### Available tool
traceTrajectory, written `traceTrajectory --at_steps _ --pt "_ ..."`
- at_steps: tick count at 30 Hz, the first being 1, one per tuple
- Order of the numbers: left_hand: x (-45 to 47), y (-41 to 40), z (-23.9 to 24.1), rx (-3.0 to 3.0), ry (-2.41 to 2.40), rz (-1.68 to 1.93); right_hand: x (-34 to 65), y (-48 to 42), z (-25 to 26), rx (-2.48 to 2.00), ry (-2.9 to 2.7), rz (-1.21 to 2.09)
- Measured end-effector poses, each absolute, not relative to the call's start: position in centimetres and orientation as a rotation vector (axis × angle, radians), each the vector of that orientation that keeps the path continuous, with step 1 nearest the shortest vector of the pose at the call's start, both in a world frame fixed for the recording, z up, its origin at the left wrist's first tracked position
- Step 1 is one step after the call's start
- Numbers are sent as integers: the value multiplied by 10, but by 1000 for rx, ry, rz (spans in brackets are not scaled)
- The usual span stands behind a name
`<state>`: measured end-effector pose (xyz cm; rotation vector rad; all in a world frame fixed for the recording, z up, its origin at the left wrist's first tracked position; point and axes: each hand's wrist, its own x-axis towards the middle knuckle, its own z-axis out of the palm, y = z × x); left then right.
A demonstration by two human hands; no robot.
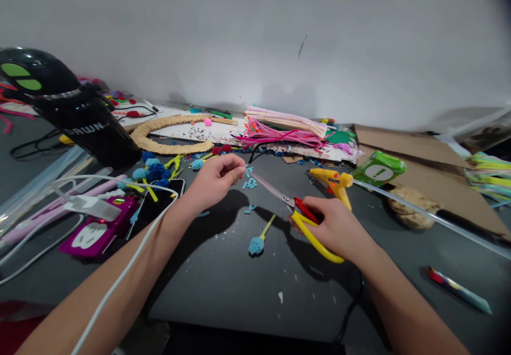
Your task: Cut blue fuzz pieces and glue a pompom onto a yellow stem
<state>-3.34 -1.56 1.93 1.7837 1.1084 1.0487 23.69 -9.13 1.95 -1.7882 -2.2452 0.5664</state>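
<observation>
Head view: over grey table (223,286) by white wall (191,30), right hand (335,230) grips scissors (286,199), left hand (217,176) pinches, contents unclear.

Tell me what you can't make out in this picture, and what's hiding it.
Head view: whether the left hand pinches anything; its closed fingers hide it.
Head view: parts of the handles of the scissors; the right hand covers them.
Head view: the lower end of the yellow glue gun; the right hand blocks it.
Head view: the rest of the yellow-green bundle; the right edge cuts it off.
</observation>
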Motion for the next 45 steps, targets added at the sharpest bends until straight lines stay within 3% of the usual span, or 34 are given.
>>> traceTrajectory --at_steps 45 --pt "-33 -16 18 1821 1157 1094 236 -91 19 -1798 -2252 527"
